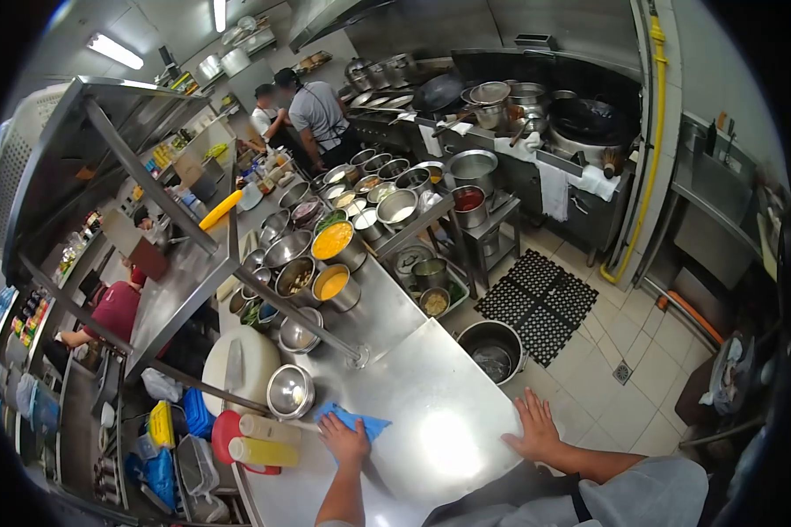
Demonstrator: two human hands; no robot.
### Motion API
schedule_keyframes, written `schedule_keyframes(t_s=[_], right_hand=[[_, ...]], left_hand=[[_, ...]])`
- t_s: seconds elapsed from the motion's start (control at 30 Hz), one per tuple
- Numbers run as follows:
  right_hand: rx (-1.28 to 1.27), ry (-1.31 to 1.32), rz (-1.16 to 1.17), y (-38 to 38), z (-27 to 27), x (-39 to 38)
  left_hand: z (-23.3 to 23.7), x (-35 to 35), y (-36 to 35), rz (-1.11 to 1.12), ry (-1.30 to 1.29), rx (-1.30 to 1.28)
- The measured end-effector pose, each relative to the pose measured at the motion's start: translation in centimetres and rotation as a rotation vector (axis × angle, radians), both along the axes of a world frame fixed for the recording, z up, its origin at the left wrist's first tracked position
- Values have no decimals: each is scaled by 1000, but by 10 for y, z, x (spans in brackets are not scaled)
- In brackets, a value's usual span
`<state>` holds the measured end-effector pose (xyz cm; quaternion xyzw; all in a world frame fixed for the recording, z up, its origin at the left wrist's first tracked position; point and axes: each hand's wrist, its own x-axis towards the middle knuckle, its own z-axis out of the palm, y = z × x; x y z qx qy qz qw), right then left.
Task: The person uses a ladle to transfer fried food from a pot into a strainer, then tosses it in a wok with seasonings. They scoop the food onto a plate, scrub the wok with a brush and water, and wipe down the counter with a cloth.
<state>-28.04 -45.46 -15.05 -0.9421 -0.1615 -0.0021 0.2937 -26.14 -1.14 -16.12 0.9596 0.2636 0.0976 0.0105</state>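
My left hand (344, 439) lies over a blue cloth (373, 428), pressing it on the steel table (422, 369); part of the cloth sticks out past the thumb side. Close by stand nested steel bowls (290, 391), and left of the hand are a squeeze bottle with yellow liquid (264, 452) and a paler bottle (269, 429) beside a red round item (226, 435). At the table's right edge rests my right hand (536, 428), fingers spread, holding nothing.
Farther up the table are steel pots of orange liquid (335, 283) and many ingredient containers. A round white board with a cleaver (235, 364) lies left. Below right, a large pot (490, 351) stands by a black mat (536, 307). Co-workers (321, 114) stand at the back.
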Motion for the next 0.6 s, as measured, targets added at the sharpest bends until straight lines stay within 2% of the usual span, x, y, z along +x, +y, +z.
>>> schedule_keyframes(t_s=[0.07,0.2,0.3,0.37,0.4,0.47,0.53,0.6], right_hand=[[-24,-4,0,1,1,0],[-44,3,29,4,5,-3],[-82,3,30,5,9,-3],[2,21,-8,3,3,-4],[91,41,-51,2,0,-3],[70,-17,16,1,-5,-2],[40,-83,84,-7,-5,-1],[-52,-56,244,-11,-1,-1]], left_hand=[[9,22,6,-16,26,-95],[-14,55,-22,-55,-70,58],[-3,56,-115,-481,-234,-142],[27,34,-191,-676,-67,-210],[27,22,-221,-750,-18,-207],[14,-8,-261,-927,-8,-173],[17,-34,-277,-1004,-2,-246],[19,-48,-273,-947,14,-273]])
